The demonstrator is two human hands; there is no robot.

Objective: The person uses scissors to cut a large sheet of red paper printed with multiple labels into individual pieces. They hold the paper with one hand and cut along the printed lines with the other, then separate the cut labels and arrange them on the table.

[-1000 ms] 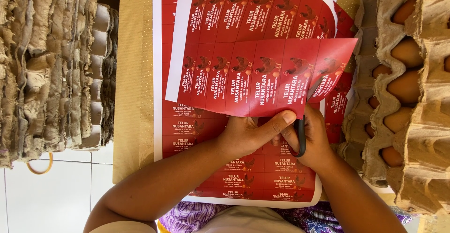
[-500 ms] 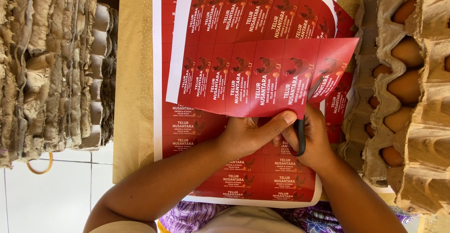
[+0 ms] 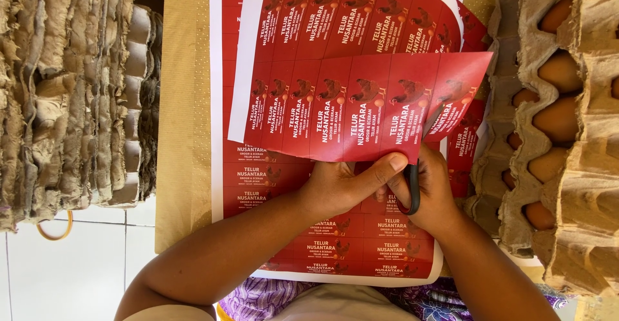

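Seemingly hands grip label sheet — scissors.

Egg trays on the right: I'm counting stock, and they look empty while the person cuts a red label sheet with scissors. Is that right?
Not quite. The head view shows brown eggs sitting in the egg trays on the right, so they are not empty. The rest holds: the right hand works black-handled scissors on the red label sheet.

Both forearms bare to the elbow; no watch, ring or bracelet visible on the left hand or right hand. Short, unpainted nail on the left thumb. Garment at lower edge: purple and white floral print, with a plain beige panel over its middle.
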